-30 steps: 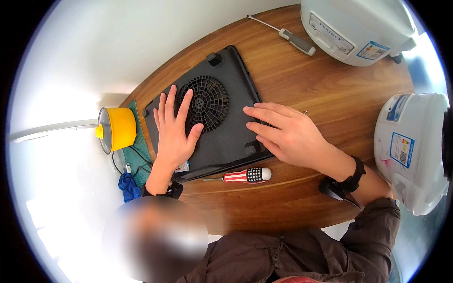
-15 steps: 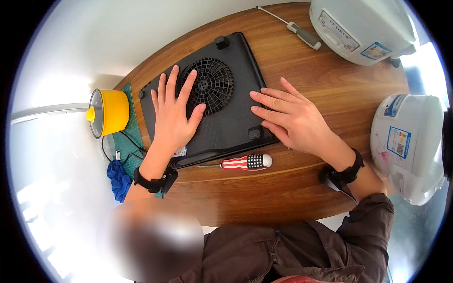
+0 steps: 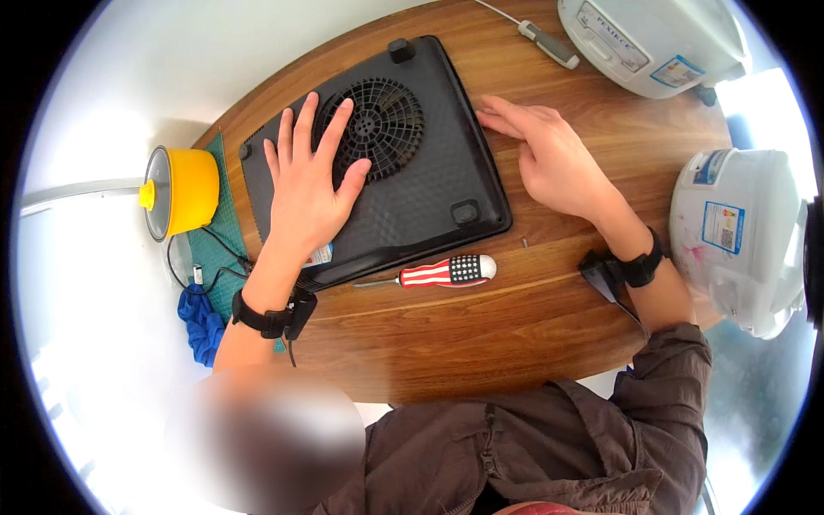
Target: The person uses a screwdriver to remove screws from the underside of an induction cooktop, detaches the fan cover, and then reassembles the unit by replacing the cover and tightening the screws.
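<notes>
The left hand, open with fingers spread, lies across the black fan-grilled unit, which rests feet-up on the desk, near-square, without clear long axis. The right hand, fingers extended, nothing visibly gripped, stands at its right edge; contact unconfirmed. Yellow pot, two white cookers: contents not visible.

Left hand lies spread on the black panel, right hand beside its edge.
</notes>
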Demonstrator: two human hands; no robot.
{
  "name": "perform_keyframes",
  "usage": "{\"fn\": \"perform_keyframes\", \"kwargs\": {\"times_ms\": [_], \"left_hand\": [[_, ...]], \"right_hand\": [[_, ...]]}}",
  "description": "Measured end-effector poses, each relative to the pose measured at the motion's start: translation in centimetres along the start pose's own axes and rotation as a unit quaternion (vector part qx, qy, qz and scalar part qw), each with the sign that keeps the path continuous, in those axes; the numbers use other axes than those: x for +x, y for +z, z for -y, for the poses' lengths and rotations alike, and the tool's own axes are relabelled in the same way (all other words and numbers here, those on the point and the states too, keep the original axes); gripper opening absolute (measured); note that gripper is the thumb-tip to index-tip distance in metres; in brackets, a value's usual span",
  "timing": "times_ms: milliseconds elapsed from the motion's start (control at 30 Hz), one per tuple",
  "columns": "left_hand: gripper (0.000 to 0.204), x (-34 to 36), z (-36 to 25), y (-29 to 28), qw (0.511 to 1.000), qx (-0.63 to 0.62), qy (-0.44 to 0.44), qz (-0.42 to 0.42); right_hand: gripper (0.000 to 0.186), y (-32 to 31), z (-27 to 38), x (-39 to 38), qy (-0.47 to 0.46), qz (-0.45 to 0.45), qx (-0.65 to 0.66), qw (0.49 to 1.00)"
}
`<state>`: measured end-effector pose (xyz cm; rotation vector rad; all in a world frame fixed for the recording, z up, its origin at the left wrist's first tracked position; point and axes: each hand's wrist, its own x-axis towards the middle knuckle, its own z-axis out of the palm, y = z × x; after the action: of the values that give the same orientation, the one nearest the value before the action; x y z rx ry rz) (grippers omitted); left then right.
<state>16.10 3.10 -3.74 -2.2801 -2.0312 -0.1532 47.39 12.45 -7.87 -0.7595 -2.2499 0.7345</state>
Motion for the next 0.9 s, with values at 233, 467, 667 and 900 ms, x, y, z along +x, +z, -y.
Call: {"fn": "perform_keyframes", "kwargs": {"times_ms": [233, 467, 667, 900], "left_hand": [[0.064, -0.2, -0.3, 0.3, 1.000, -0.006, 0.005, -0.008], [0.065, -0.1, 0.4, 0.7, 1.000, -0.001, 0.006, -0.022], [0.069, -0.5, 0.7, 0.9, 0.999, -0.005, 0.005, -0.048], [0.076, -1.1, 1.9, 2.2, 0.988, -0.098, -0.015, -0.115]], "right_hand": [[0.075, 0.8, 1.1, -0.7, 0.010, 0.020, -0.014, 1.000], [0.051, -0.6, 3.7, 1.9, 0.096, 0.084, -0.045, 0.991], [0.074, 2.1, 4.6, 5.7, -0.098, 0.047, -0.223, 0.969], [0.099, 7.7, 4.7, 11.4, -0.166, 0.156, -0.191, 0.955]]}}
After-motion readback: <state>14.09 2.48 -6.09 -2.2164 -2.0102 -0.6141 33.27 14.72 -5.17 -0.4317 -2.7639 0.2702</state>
